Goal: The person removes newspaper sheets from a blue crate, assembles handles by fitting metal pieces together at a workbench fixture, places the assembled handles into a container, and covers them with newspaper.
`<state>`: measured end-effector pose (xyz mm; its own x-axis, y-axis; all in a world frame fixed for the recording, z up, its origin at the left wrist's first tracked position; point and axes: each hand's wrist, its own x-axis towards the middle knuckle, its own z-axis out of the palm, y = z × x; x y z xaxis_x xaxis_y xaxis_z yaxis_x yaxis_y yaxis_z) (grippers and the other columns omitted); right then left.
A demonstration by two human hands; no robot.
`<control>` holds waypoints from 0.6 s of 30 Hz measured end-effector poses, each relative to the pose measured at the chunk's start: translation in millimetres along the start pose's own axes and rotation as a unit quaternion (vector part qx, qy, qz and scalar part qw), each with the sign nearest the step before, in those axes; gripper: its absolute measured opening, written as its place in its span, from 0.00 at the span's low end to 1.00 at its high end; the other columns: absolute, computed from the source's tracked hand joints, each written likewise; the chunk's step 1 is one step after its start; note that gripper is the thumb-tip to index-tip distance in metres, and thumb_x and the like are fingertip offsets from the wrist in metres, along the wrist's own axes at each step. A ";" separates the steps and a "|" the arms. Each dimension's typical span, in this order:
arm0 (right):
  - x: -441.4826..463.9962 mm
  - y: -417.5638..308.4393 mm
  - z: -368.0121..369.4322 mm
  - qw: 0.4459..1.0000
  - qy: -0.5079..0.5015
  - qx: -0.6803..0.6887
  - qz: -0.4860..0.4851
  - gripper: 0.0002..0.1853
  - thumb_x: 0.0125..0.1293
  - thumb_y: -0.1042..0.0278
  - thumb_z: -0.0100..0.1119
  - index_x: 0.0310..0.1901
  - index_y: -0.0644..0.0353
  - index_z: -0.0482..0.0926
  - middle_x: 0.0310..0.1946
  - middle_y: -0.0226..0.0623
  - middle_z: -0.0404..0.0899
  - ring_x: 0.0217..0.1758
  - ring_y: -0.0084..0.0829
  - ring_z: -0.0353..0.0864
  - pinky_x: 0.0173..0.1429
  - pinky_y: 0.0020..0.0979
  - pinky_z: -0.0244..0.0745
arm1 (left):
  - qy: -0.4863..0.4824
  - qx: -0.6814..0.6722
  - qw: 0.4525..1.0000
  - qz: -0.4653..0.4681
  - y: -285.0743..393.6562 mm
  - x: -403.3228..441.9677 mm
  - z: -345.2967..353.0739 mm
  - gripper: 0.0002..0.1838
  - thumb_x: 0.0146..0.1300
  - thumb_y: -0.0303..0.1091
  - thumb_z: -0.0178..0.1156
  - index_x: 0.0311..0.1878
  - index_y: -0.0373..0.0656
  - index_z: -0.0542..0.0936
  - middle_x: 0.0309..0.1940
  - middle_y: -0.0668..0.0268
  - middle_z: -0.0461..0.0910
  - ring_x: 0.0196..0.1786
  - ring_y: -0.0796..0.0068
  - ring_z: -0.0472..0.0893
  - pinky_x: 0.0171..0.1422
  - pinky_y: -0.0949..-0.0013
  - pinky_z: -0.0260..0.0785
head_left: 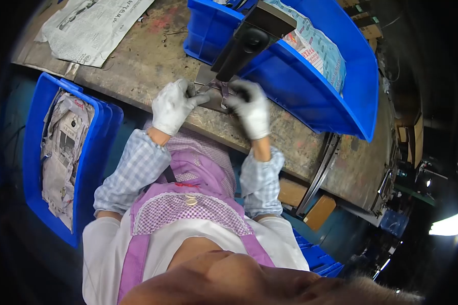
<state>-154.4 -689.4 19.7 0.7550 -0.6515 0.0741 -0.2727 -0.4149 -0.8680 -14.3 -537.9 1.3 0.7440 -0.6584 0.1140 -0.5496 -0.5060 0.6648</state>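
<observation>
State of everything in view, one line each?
Left hand: gloved, fingers bent, under the black machine head; grip unclear
Right hand: gloved, fingers bent, fingertips dark; grip unclear
Black machine head: above the hands; on or off unclear
Workbench: worn, stained
Newspaper: spread on the bench
Bench bin: open, printed paper inside
Left-side bin: open, loaded
Lamp: lit

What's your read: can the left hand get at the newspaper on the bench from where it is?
Probably yes, with a reach out to the left: nothing tall shows on the bench between the left hand and the newspaper, and the black machine stands on the hand's other side.
</observation>
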 end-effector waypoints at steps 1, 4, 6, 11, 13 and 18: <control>-4.4 6.3 11.1 0.993 0.037 -0.093 -0.056 0.20 0.52 0.69 0.72 0.50 0.56 0.84 0.46 0.41 0.81 0.45 0.37 0.82 0.54 0.33 0.77 | 0.008 -0.003 1.000 0.005 -0.9 -1.7 1.6 0.25 0.48 0.58 0.73 0.28 0.44 0.79 0.27 0.61 0.81 0.37 0.56 0.82 0.40 0.56 0.74; 6.5 4.4 12.1 0.981 0.081 -0.138 -0.108 0.23 0.49 0.68 0.74 0.50 0.54 0.84 0.45 0.41 0.83 0.44 0.38 0.82 0.52 0.36 0.77 | -0.016 0.019 1.000 0.016 6.5 -1.1 -7.3 0.27 0.51 0.61 0.70 0.30 0.43 0.81 0.28 0.57 0.81 0.37 0.54 0.82 0.41 0.54 0.74; 12.1 -47.1 22.4 0.978 0.004 0.183 0.101 0.19 0.50 0.73 0.74 0.46 0.58 0.85 0.39 0.37 0.86 0.34 0.31 0.83 0.43 0.29 0.78 | -0.043 -0.026 0.998 0.030 -5.4 -3.4 -10.1 0.26 0.58 0.60 0.65 0.33 0.43 0.83 0.29 0.55 0.81 0.40 0.53 0.82 0.43 0.54 0.74; 1.4 -73.3 78.1 0.968 -0.010 0.065 -0.243 0.10 0.54 0.85 0.59 0.35 0.60 0.85 0.32 0.40 0.86 0.36 0.35 0.85 0.45 0.30 0.78 | -0.313 -0.598 0.719 -0.166 -29.7 -41.0 -79.3 0.32 0.73 0.63 0.50 0.39 0.38 0.83 0.30 0.65 0.83 0.32 0.78 0.79 0.38 0.72 0.71; -2.5 -98.3 86.2 0.958 -0.109 0.097 -0.248 0.11 0.57 0.85 0.59 0.39 0.62 0.85 0.38 0.45 0.86 0.45 0.40 0.86 0.53 0.31 0.78 | -0.219 -0.581 0.771 -0.139 -14.8 -68.5 -126.2 0.31 0.73 0.62 0.51 0.36 0.40 0.82 0.26 0.68 0.80 0.30 0.80 0.77 0.36 0.73 0.68; -6.5 -54.2 60.9 0.984 -0.045 0.140 -0.103 0.12 0.63 0.86 0.56 0.45 0.68 0.84 0.46 0.44 0.86 0.48 0.36 0.85 0.56 0.32 0.79 | 0.131 -0.377 0.874 -0.278 -165.9 -101.5 -205.7 0.23 0.73 0.56 0.56 0.39 0.43 0.79 0.28 0.71 0.77 0.28 0.79 0.74 0.33 0.74 0.65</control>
<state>-108.1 -624.0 36.4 0.8305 -0.5070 0.2306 0.0582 -0.3327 -0.9413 79.5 -272.5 31.3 0.9321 -0.2273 -0.2821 0.2579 -0.1306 0.9573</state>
